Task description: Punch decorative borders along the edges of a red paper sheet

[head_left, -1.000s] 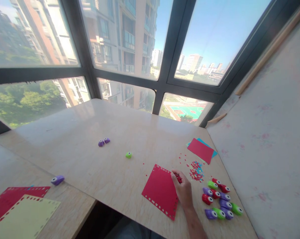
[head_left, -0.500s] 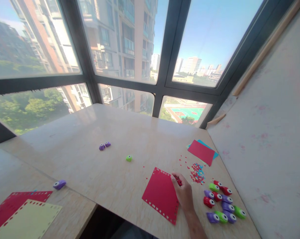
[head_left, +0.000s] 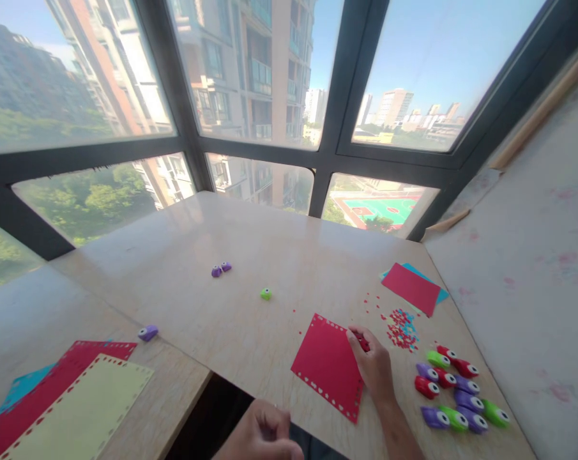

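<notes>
A red craft punch [head_left: 364,342] sits in my right hand [head_left: 375,370], whose fingers are wrapped round it at the right edge of a red paper sheet [head_left: 324,367]. That sheet lies on the table with small shapes cut along its borders. At the bottom edge, in front of the table, my left hand [head_left: 262,431] is curled closed. Whether anything is inside its fingers is hidden. To the right of my right hand stand several purple, green and red punches [head_left: 469,401]. Beyond it lies a pile of tiny red and blue paper cutouts [head_left: 402,329].
Yellow punched paper [head_left: 85,409] overlaps red and blue sheets at the left. A purple punch [head_left: 148,333] stands near them. Farther back are a green punch [head_left: 266,294] and two purple punches [head_left: 216,271]. Red and blue paper [head_left: 410,289] lies by the right wall. Windows border the table.
My left hand has come into view at the bottom. The view has turned somewhat left, so things appear shifted right. My right hand still grips the red punch at the sheet's edge.
</notes>
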Tool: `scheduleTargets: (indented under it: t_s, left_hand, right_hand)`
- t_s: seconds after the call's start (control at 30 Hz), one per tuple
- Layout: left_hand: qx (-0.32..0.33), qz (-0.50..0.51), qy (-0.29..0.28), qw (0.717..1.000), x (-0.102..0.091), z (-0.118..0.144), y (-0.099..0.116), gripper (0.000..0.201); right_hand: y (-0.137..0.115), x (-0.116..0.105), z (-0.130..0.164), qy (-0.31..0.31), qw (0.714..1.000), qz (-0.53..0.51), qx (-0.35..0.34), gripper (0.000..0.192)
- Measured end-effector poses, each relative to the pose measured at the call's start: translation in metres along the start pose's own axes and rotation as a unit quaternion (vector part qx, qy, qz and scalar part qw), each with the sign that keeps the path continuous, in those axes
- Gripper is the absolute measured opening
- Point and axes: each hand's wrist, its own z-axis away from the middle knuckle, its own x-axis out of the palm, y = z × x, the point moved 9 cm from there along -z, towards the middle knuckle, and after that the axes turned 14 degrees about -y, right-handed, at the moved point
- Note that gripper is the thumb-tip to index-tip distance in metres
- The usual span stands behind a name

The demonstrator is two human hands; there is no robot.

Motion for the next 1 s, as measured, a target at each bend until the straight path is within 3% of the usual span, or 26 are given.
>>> scheduleTargets:
  t_s: [0.03, 0.1, 0.2, 0.3, 0.4, 0.57, 0.73, 0.83, 1.0]
  left_hand:
    - [0.022, 0.006, 0.029, 0.999, -0.019, -0.001, 0.01, 0.06]
    - [0.093, 0.008, 0.161, 0.983, -0.071, 0.003, 0.034, 0.057]
    - [0.106, -0.079, 0.29, 0.948, -0.134, -0.001, 0.054, 0.036]
    - [0.098, -0.203, 0.366, 0.903, -0.181, -0.018, 0.058, 0.035]
    - [0.081, -0.352, 0.378, 0.853, -0.204, -0.041, 0.055, 0.047]
    - [0.071, -0.498, 0.335, 0.796, -0.204, -0.067, 0.054, 0.034]
    - [0.069, -0.513, 0.345, 0.783, -0.192, -0.07, 0.06, 0.019]
    - [0.074, -0.51, 0.346, 0.784, -0.172, -0.07, 0.061, 0.014]
    - [0.113, -0.493, 0.295, 0.81, -0.12, -0.08, 0.064, 0.015]
  right_hand:
    - [0.0, 0.0, 0.0, -0.001, 1.0, 0.001, 0.002, 0.046]
    - [0.0, -0.001, 0.0, -0.001, 1.0, 0.001, 0.005, 0.046]
    - [-0.002, -0.003, 0.0, 0.002, 1.0, -0.004, 0.007, 0.048]
    - [-0.001, -0.005, 0.001, 0.008, 1.0, -0.008, 0.012, 0.049]
    - [0.001, -0.006, 0.003, 0.009, 1.0, -0.018, 0.017, 0.049]
    - [0.002, -0.006, 0.003, 0.011, 0.999, -0.032, 0.02, 0.049]
    - [0.0, -0.006, 0.003, 0.011, 0.999, -0.029, 0.018, 0.047]
    - [0.0, -0.006, 0.003, 0.015, 0.999, -0.026, 0.019, 0.047]
    - [-0.005, -0.007, 0.003, 0.023, 0.999, -0.029, 0.006, 0.042]
